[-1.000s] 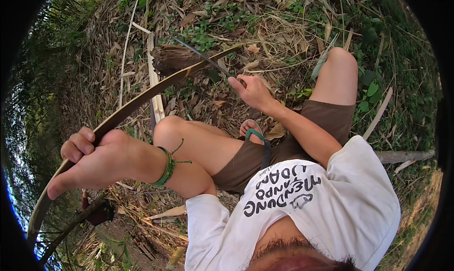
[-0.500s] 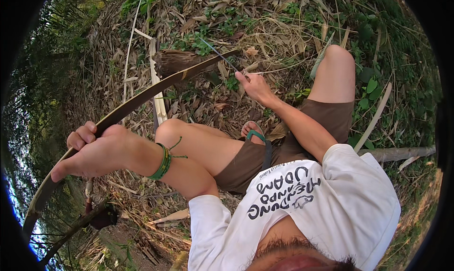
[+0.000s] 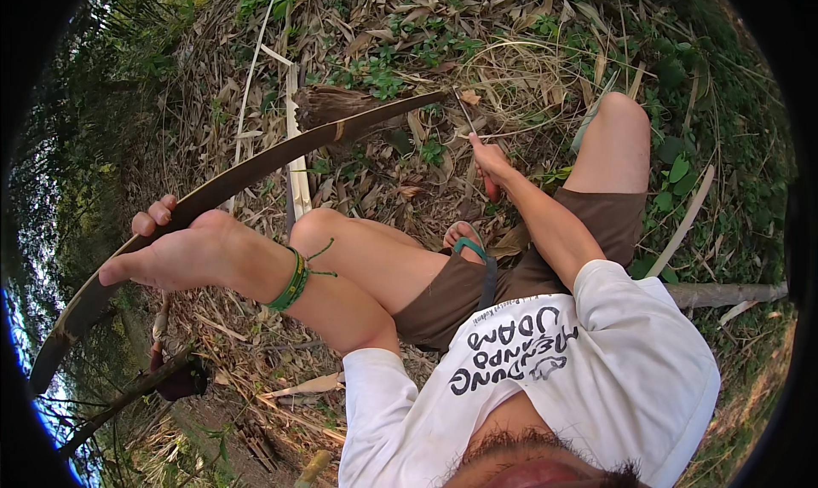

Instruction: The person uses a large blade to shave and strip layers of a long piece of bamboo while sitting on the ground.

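I sit on leaf-strewn ground with my knees up. My left hand (image 3: 175, 248) is closed around a long curved dark bamboo strip (image 3: 256, 171) that runs from the lower left up to the middle top. A green woven band (image 3: 290, 283) circles that wrist. My right hand (image 3: 492, 160) grips a red-handled knife (image 3: 474, 130), its thin blade pointing up and away, just right of the strip's far tip and apart from it.
A short frayed stump (image 3: 328, 104) stands behind the strip, with pale split bamboo slats (image 3: 296, 173) beside it. A foot in a green sandal (image 3: 464, 239) rests between my legs. A log (image 3: 724, 294) lies at right. A dark stake (image 3: 162, 377) stands at lower left. Dry leaves and weeds lie all around.
My right hand has drawn the knife back to the right, off the strip's far end, and the blade now points upward. My left hand and the strip shifted slightly.
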{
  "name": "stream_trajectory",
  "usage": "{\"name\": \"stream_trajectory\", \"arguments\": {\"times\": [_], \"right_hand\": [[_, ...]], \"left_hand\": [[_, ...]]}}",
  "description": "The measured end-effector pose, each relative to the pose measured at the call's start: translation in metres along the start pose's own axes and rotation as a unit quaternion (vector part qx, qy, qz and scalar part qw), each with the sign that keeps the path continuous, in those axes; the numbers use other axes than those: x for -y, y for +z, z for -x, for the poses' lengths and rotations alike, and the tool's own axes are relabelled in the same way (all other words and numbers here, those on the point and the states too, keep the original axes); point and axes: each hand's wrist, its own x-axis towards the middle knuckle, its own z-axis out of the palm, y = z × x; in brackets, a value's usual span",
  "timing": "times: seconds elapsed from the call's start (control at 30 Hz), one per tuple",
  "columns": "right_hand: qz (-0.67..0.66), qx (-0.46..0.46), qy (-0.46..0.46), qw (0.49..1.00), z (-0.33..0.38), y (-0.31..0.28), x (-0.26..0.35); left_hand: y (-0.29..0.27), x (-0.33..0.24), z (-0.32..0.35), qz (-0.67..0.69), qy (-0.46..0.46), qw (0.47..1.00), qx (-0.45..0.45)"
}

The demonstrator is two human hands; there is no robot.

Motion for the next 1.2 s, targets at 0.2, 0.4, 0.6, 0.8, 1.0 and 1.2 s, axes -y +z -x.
{"name": "stream_trajectory", "arguments": {"times": [0.2,0.4,0.6,0.8,1.0,1.2], "right_hand": [[-0.095,0.062,-0.064,0.992,0.086,0.038,0.041],[-0.029,0.142,-0.293,0.945,0.199,0.046,0.1],[-0.024,0.203,-0.396,0.895,0.281,0.029,0.152],[-0.11,0.166,-0.531,0.823,0.276,0.019,0.186],[-0.112,0.165,-0.544,0.815,0.265,0.004,0.233],[-0.221,0.095,-0.558,0.794,0.322,-0.044,0.297]], "left_hand": [[-0.016,-0.002,-0.02,0.087,-0.067,0.987,0.121],[-0.01,-0.007,-0.002,0.074,-0.035,0.978,0.192],[-0.008,-0.006,0.002,0.13,-0.044,0.953,0.27],[-0.007,0.0,-0.019,0.213,-0.083,0.857,0.461],[0.065,-0.005,0.026,0.148,0.007,0.91,0.387],[0.03,-0.011,0.039,0.225,0.002,0.916,0.333]]}}
